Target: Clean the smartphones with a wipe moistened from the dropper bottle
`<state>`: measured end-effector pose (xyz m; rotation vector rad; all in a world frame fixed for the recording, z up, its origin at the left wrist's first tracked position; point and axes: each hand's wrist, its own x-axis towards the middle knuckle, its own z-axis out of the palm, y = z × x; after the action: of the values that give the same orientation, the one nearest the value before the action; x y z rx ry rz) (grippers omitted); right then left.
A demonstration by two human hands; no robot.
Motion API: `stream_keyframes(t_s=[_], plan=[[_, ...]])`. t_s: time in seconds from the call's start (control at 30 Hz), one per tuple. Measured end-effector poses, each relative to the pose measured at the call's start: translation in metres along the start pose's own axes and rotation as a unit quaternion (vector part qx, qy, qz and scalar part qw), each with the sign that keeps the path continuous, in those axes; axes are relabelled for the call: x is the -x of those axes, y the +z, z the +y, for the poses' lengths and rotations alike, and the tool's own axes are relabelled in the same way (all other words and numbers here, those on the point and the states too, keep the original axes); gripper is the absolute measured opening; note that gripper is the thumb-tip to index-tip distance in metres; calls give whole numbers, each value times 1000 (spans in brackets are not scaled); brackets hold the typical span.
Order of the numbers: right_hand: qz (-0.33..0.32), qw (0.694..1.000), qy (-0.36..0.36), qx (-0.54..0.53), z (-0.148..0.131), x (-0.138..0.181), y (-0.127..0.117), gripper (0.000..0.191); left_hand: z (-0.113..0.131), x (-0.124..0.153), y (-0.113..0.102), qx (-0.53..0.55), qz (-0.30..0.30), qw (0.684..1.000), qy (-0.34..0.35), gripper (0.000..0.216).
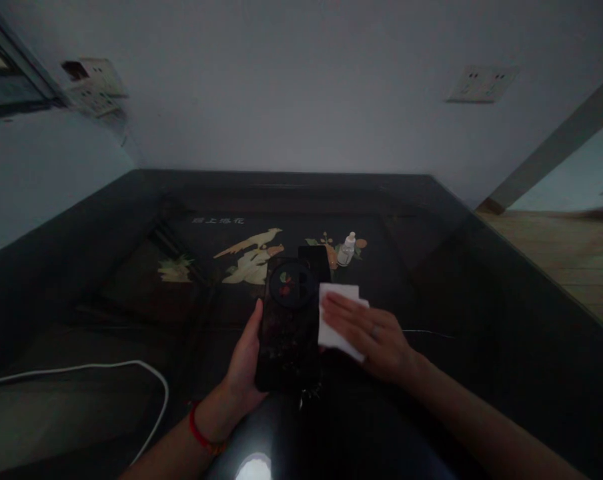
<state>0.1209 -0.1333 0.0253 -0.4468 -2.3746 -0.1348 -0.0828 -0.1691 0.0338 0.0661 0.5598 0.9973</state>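
Note:
A dark smartphone (287, 347) with a large round camera block near its top is held over the black table, back side up. My left hand (245, 360) wraps the phone's left edge, thumb along the side; its other fingers are hidden underneath. In my right hand (369, 330) is a folded white tissue (339, 340), pressed under the fingers at the phone's right edge. Small marks show on the phone's lower back, and a short beaded charm (309, 393) hangs at its bottom corner. Just beyond the phone lies a small black object (315, 260), partly hidden, its kind unclear.
A small white dropper bottle (346, 250) stands upright on the glossy black table (401, 400), past my right hand. A white cable (106, 365) curves across the left side. The wall behind carries sockets (484, 85); wooden floor (556, 253) shows at right.

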Motion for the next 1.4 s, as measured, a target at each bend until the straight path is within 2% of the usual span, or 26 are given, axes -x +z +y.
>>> stream_keyframes(t_s=[0.1, 0.13, 0.23, 0.3, 0.43, 0.5, 0.6, 0.67, 0.8, 0.93, 0.97, 1.07, 1.1, 1.23, 1.27, 1.37, 1.4], plan=[[-33, 997, -71, -1, -11, -2, 0, 32, -2, -3, -4, 12, -9, 999, -32, 63], [-23, 998, -62, -6, -10, -6, 0, 33, -3, -3, -5, 8, -13, 999, -35, 63], [37, 998, 39, -15, 5, -16, 1, 40, -4, -3, -5, -7, -10, 1000, -21, 59], [44, 998, 54, -13, 11, -18, 1, 41, -4, -3, -3, -6, -6, 1000, -16, 59], [-32, 996, -85, -2, -1, -12, -4, 32, -1, -3, 0, 18, 5, 1000, -20, 60], [-30, 996, -82, -7, -6, -11, -4, 31, 0, -4, 0, 17, 10, 1000, -21, 58], [9, 999, -13, -42, -7, -20, 2, 34, -1, -5, -2, 8, 26, 1000, -10, 50], [10, 998, -12, -60, -8, -29, 10, 35, -2, -4, -4, 10, 35, 999, -18, 44], [-7, 998, -53, -26, -23, -41, 23, 32, -2, -1, -10, 37, 22, 998, -44, 38], [-31, 981, -189, -29, -32, -40, 25, 30, 0, -2, -14, 25, -15, 994, -109, 61], [-30, 981, -187, -31, -31, -39, 25, 31, 0, -3, -14, 38, -13, 993, -110, 62], [-23, 995, -93, -13, -24, -38, 24, 34, 0, -4, -12, 92, -6, 992, -81, 52], [-28, 996, -84, -8, -23, -38, 24, 34, 0, -4, -10, 90, -6, 992, -83, 53], [-46, 976, -211, -31, -24, -33, 25, 31, 1, -2, -4, 20, 23, 995, -95, 67], [-44, 976, -209, -32, -24, -31, 25, 31, 1, -2, -3, 16, 30, 995, -89, 66], [-37, 995, -96, -14, -22, -26, 23, 35, 1, -2, -6, 51, 43, 995, -71, 49], [-38, 996, -81, -12, -21, -25, 23, 36, 1, -3, -7, 58, 42, 995, -68, 46]])
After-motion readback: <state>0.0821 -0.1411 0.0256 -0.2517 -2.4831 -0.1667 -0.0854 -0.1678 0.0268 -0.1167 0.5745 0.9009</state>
